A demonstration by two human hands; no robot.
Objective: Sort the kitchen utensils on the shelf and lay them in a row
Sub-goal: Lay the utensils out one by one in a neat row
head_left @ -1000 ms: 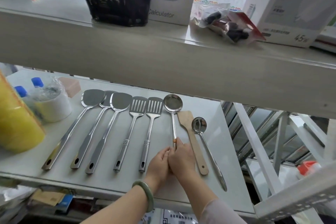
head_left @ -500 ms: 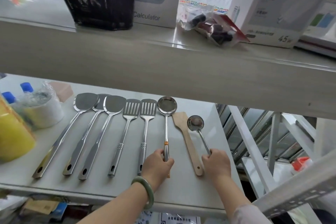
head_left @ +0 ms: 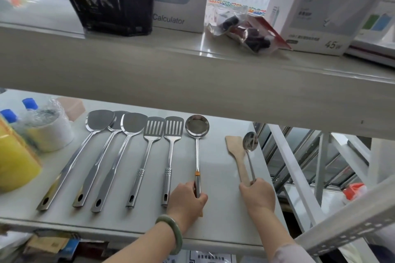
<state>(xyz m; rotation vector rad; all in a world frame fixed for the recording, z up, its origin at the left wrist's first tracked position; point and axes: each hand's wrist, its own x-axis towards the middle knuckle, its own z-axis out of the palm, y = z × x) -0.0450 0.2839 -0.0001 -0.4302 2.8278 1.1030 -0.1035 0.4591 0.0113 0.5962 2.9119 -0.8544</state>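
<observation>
Fingers (head_left: pixel 202 197) of the left hand (head_left: pixel 187 198) curl round the handle end of the round steel skimmer with an orange band (head_left: pixel 197 127), which lies flat on the glossy white lower shelf (head_left: pixel 222 218); the right hand (head_left: pixel 257 196) grasps the handles of the pale wooden spatula (head_left: pixel 235 149) and the small steel ladle (head_left: pixel 250 142), both set apart to the right of the skimmer, the ladle's bowl just beside the spatula's blade; left of the skimmer two slotted steel turners (head_left: pixel 174 126) and three solid steel turners (head_left: pixel 100 120) lie in a row; a yellow container (head_left: pixel 15 160), blue-capped bottles (head_left: pixel 30 103) and a wrapped white roll (head_left: pixel 51 134) stand at the far left; the grey upper shelf (head_left: pixel 192 79) carries a black box (head_left: pixel 106 0), a white box marked Calculator (head_left: pixel 181 6), a clear plastic packet (head_left: pixel 241 30) and a white carton (head_left: pixel 316 6); white perforated metal framing (head_left: pixel 346 228) crosses the lower right.
</observation>
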